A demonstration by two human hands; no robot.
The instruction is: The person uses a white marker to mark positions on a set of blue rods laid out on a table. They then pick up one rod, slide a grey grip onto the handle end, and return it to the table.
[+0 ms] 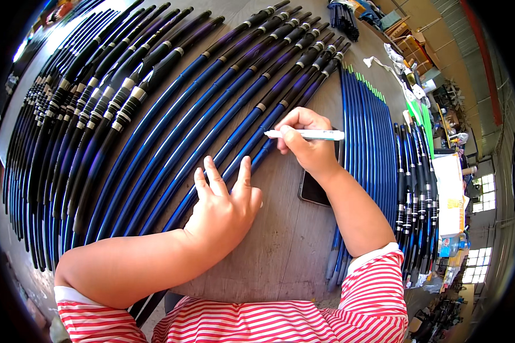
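My left hand [223,206] lies with fingers spread over a row of blue-and-black fishing rod sections [234,137]. Its fingertips rest on or just above the nearest blue shafts. In my right hand [313,151] a slim white marker pen [320,135] is pinched, its tip pointing left. The pen tip is beside the nearest rod of the row; whether it touches the shaft I cannot tell. Part of a dark phone [312,191] shows on the table under my right wrist.
More black rods with silver rings [111,106] lie close together on the left. Thin blue rods with green tips [372,148] line the right, beside dark ringed rods [420,177] and a white box [449,194]. A dark bundle [343,20] sits at the far edge of the grey table [274,251].
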